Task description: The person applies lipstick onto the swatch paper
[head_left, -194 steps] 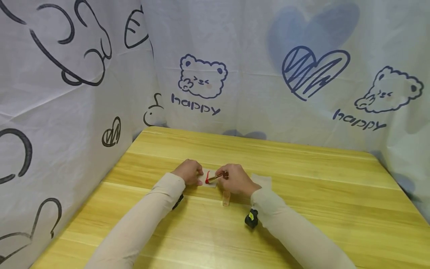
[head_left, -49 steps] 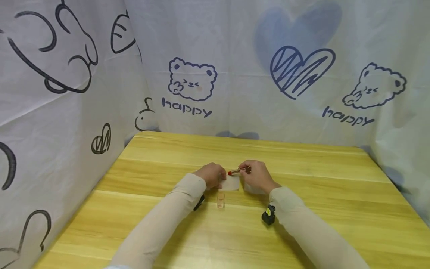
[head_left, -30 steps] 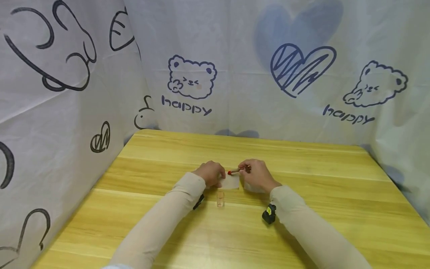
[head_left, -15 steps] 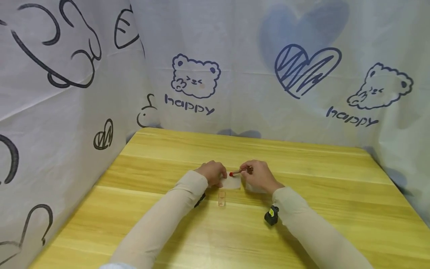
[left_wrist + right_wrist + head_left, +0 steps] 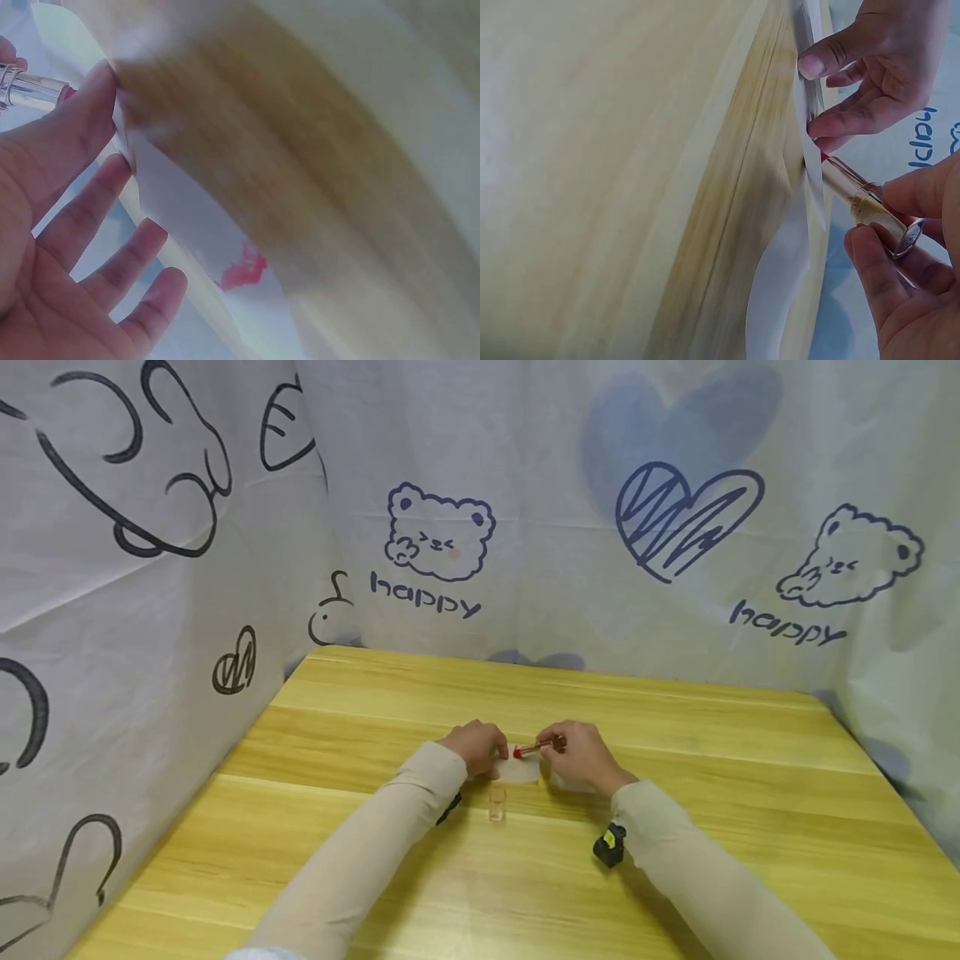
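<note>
Lipstick (image 5: 865, 207): we see it low over the middle sheet (image 5: 519, 772), its red tip seeming to touch the paper.
Red patch (image 5: 517, 751): we find more red at the tip than the small dot of half a second ago, so we judge that marking this sheet has only just begun.
Lipstick direction: we see the tip pointing leftward, toward the left hand (image 5: 476, 747); the long axis runs sideways across the tabletop (image 5: 525, 893), slanting down to the paper with the base raised.
Right hand (image 5: 581, 756): we see thumb and fingers closed in a pinch on the lipstick's metal base.
Left fingers: we see them extended and slightly spread, touching the sheet's left edge, not wrapped round anything.
Red smear (image 5: 244, 268): we cannot tell which sheet bears it.
Second sheet (image 5: 574, 786): we see it partly hidden by the right hand.
Clear block (image 5: 497, 807): we see it nearer us than the middle sheet, apart from both hands.
</note>
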`<state>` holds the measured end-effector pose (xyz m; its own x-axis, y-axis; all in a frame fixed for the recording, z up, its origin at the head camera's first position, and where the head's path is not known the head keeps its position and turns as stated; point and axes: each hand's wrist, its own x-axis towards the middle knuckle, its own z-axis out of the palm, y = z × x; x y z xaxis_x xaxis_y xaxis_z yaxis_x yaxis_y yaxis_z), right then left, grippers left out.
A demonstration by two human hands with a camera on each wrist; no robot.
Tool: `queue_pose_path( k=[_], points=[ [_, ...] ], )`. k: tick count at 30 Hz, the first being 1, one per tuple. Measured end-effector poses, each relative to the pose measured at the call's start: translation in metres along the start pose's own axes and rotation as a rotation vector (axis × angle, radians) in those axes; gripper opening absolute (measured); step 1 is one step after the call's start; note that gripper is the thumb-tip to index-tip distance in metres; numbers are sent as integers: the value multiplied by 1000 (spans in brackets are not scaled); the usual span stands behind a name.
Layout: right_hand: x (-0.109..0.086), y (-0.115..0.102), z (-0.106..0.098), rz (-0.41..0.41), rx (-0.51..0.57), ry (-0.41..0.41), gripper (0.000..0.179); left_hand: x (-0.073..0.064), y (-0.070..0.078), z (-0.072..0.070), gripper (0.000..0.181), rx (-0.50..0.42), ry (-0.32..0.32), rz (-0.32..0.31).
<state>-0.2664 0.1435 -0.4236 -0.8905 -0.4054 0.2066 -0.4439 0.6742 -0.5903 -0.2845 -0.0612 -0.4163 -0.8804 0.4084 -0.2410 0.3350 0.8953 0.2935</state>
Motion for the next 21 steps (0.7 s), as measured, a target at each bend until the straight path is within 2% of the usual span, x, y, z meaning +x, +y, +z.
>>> queue_pose_path(
  k=[21],
  points=[
    [-6,-4,-2,-16,-2,-31,16,4,-3,3,35,-3,2,1]
  ],
)
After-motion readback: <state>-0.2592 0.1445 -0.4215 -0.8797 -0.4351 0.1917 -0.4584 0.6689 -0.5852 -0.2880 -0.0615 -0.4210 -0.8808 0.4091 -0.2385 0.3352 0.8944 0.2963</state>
